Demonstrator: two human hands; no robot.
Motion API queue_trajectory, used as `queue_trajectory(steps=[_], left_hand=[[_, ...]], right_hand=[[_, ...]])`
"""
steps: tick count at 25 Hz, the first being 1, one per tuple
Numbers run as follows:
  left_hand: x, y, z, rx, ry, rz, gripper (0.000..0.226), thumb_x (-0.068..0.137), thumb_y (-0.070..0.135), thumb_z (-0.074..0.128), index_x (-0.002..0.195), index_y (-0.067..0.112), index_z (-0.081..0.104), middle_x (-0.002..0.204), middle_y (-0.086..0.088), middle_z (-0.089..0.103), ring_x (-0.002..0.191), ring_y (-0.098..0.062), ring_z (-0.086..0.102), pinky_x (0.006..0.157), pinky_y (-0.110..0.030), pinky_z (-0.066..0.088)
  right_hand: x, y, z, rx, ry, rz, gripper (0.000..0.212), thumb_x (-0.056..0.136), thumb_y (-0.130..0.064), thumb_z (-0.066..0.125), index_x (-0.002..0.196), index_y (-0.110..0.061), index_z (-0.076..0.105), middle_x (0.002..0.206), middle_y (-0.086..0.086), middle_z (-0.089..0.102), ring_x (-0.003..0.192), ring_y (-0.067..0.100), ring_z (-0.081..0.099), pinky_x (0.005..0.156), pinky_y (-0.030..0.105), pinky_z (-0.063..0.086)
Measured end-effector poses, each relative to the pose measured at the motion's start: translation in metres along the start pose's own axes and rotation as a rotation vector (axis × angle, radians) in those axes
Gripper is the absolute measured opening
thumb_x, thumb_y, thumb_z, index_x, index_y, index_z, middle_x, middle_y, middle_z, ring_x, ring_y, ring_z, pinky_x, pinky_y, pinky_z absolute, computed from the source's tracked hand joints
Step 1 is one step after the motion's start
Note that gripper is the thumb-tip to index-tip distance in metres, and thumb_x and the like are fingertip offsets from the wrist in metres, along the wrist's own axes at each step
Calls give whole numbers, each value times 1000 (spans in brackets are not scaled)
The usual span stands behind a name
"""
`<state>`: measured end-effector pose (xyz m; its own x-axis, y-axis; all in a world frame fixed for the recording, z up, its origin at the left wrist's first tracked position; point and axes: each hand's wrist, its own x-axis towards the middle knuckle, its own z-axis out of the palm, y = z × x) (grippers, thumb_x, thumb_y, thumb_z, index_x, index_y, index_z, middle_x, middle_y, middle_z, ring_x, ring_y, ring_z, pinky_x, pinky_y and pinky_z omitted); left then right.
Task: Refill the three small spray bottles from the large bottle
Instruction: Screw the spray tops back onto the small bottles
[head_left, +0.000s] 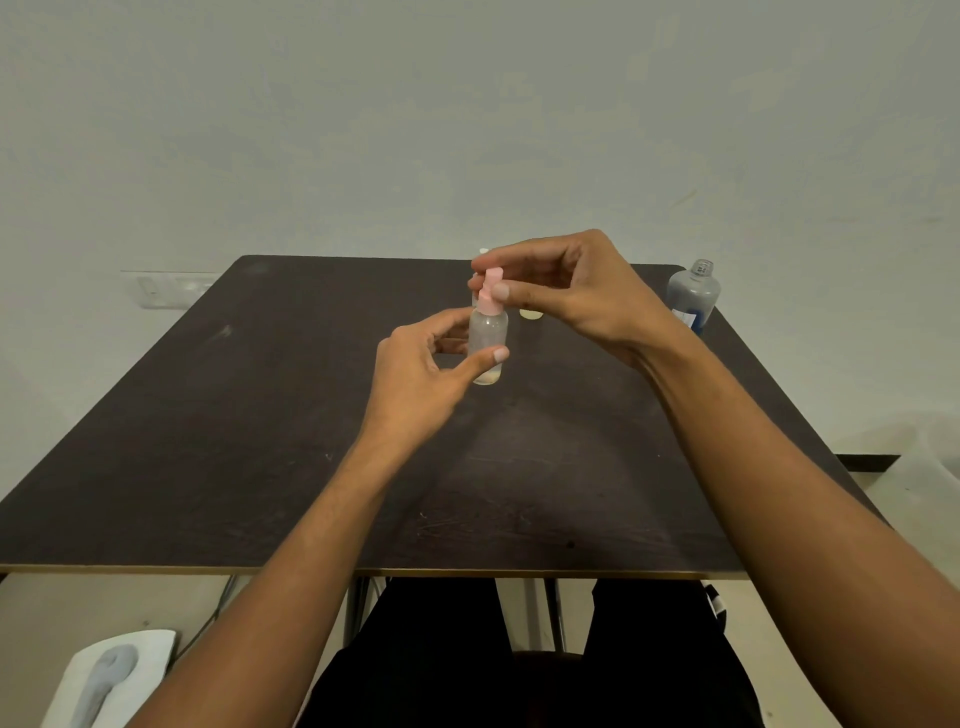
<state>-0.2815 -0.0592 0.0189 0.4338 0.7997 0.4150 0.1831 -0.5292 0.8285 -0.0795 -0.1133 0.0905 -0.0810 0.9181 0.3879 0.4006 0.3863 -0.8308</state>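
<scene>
While the left grip (415, 382) holds a small spray bottle (488, 338), the right grip (566, 291) pinches its pink cap (487, 304).

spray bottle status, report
Left hand holds spray bottle. Right hand pinches its pink top. Large bottle stands apart, far right. Pale thing behind hands, unclear.
</scene>
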Motion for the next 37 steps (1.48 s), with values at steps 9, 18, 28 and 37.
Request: queue_trajectory(steps=[9,18,28,37], left_hand=[[0,0,2,0,-5,4,41,87,43,85,125,35,74,103,29,75,102,10,70,95,-20,56],[4,-6,1,14,9,0,41,87,44,85,125,33,75,108,23,77,104,9,70,99,-24,57],[25,-30,-15,7,16,-46,43,87,34,86,128,32,73,106,26,74,104,14,69,91,-8,53],[91,-67,-16,16,14,-116,46,87,21,88,130,19,73,118,3,78,110,-4,73,103,-26,57]], right_hand=[[-1,-3,5,-8,-21,25,37,102,-17,70,138,-8,67,127,2,77,124,14,70,105,32,57],[2,4,15,-17,105,26,33,96,-12,76,129,-7,74,114,3,81,112,11,76,98,26,59],[30,14,29,-65,65,29,35,95,-13,78,130,-7,74,118,3,80,114,10,75,103,32,59],[98,42,27,-303,111,110,32,90,-15,83,122,-10,79,118,1,80,106,6,76,101,25,58]])
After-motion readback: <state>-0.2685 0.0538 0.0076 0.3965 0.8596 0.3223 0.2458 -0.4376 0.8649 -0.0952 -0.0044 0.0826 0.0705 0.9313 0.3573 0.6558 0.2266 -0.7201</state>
